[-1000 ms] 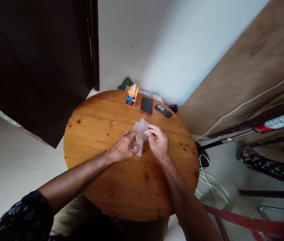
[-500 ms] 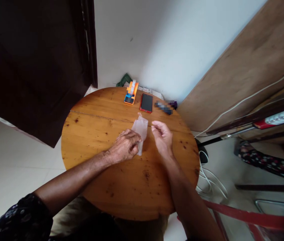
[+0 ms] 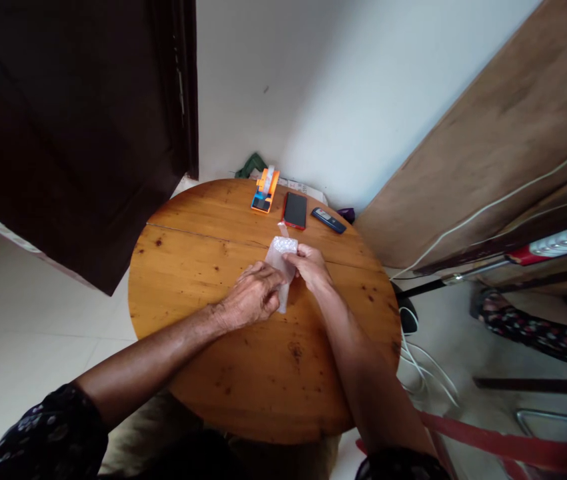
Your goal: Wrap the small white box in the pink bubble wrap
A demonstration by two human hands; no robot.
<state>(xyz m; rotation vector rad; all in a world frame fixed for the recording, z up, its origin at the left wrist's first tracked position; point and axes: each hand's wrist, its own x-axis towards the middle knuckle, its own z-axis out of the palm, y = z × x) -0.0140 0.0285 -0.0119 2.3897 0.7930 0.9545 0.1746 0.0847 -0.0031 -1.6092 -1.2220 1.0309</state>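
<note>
A small, whitish, see-through bubble-wrap bag point(image 3: 286, 245) is between my hands above the middle of the round wooden table. Its top end has a bumpy, shiny band, and a clear strip point(image 3: 282, 229) sticks up from it. My left hand point(image 3: 256, 293) is closed on the bag's left side and lower part, its fingers curled. On the upper right edge, my right hand point(image 3: 311, 267) pinches the bag between thumb and fingers. Part of the bag is hidden behind the fingers of both hands.
Along the back of the wooden table point(image 3: 188, 267) stand an orange and blue tape dispenser point(image 3: 265, 191), a red-edged phone point(image 3: 294, 211) and a dark blue handset point(image 3: 328, 220). A dark door point(image 3: 78, 133) is at left. White cables point(image 3: 428, 367) lie on the floor at right.
My right hand has moved left from beside the bag and taken hold of its upper right edge. The bag's top end now shows a bumpy band. My left hand keeps its grip.
</note>
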